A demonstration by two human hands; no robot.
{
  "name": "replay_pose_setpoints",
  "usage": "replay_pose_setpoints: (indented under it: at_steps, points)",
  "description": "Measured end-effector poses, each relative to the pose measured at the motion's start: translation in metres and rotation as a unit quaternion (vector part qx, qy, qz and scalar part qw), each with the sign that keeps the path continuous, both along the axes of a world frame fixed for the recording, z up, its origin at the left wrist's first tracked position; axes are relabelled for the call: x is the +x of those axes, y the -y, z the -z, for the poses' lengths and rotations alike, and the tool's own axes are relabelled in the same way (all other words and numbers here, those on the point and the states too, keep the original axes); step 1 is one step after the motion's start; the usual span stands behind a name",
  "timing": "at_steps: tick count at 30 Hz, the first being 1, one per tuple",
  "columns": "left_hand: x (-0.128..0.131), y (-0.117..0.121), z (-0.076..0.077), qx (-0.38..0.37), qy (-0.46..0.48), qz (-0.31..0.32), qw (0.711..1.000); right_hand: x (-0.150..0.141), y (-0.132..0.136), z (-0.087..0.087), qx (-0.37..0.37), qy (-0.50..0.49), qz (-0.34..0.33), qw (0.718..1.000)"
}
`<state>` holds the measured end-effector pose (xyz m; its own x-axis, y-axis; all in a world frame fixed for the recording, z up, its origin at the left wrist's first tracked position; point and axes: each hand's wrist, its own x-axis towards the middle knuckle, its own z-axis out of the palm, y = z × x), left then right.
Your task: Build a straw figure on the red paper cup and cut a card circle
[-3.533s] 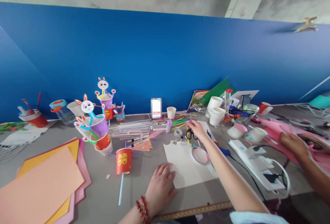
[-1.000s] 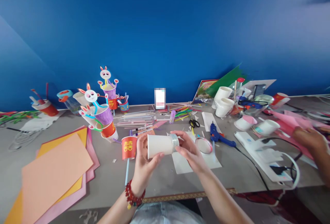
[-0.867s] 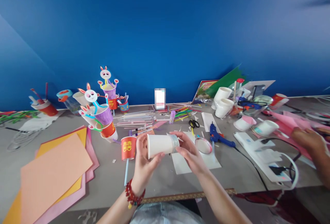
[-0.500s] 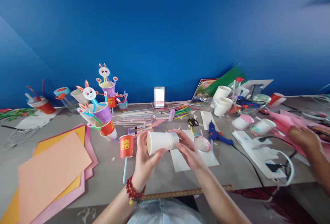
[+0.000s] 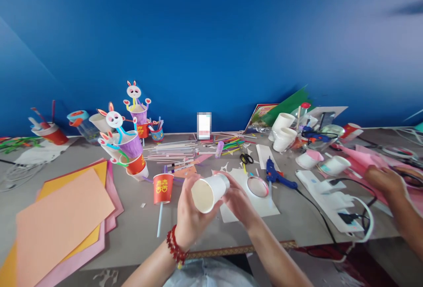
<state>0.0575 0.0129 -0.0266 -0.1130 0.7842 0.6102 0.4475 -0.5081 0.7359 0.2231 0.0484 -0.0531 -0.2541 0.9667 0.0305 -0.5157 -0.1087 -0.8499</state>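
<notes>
A white paper cup (image 5: 216, 189) lies sideways between my two hands above the table, its open mouth turned toward me and left. My left hand (image 5: 193, 210) is wrapped round the mouth end, and a red bead bracelet circles that wrist. At the base end, where a greyish band shows, the fingers of my right hand (image 5: 237, 199) close on the cup. Just left stands a red paper cup (image 5: 163, 189) with gold characters and a pale blue straw below it. White paper (image 5: 238, 212) with a roll of clear tape (image 5: 257, 186) lies to the right.
Rabbit-topped cups (image 5: 130, 144) and stacked coloured paper (image 5: 62, 221) are at left. Straws (image 5: 175, 147), black scissors (image 5: 246, 159), a blue glue gun (image 5: 276, 174) and a white power strip (image 5: 330, 203) with cables spread across. Another person's hand (image 5: 385, 181) is at far right on pink paper.
The white cup has turned so its mouth faces me more, showing its inside. Both my hands have shifted with it. The other person's hand has moved slightly.
</notes>
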Motion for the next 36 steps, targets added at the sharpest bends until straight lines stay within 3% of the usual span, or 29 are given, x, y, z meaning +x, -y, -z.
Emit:
replay_pose_setpoints:
  at_steps: [3,6,10,12,14,19,23,27,31,34,36]
  points:
    - [0.001,0.005,0.002,0.052,-0.005,0.03,0.998,0.003,0.001,0.003,0.002,0.02,-0.005,1.0]
    - [0.0,0.006,0.004,0.046,0.03,0.049,0.997,0.002,0.003,0.004,0.009,0.043,-0.005,0.999]
    - [-0.001,0.003,0.008,-0.04,0.123,0.037,0.991,0.004,-0.001,0.009,0.018,0.061,0.016,0.998]
    - [-0.002,-0.002,0.012,-0.102,0.208,0.043,0.972,0.015,-0.014,0.011,0.041,0.139,0.058,0.988]
    - [-0.002,-0.007,0.019,-0.141,0.262,0.049,0.954,0.035,-0.037,0.009,0.078,0.304,0.145,0.938]
    - [0.004,-0.016,0.048,-0.166,0.185,0.066,0.966,0.088,-0.131,-0.012,0.1,0.461,0.227,0.852]
    - [0.013,-0.014,0.063,-0.189,0.082,0.083,0.975,0.09,-0.202,-0.022,0.132,0.594,0.212,0.765]
    - [0.015,-0.011,0.067,-0.216,0.053,0.109,0.969,0.065,-0.243,-0.016,0.174,0.663,0.146,0.714]
    - [0.012,-0.012,0.069,-0.191,0.054,0.124,0.972,0.055,-0.256,-0.009,0.191,0.676,0.106,0.703]
    - [0.01,-0.015,0.068,-0.177,0.058,0.106,0.977,0.065,-0.248,-0.008,0.18,0.659,0.105,0.723]
    - [0.009,-0.018,0.067,-0.185,0.087,0.093,0.974,0.075,-0.228,-0.008,0.164,0.638,0.11,0.744]
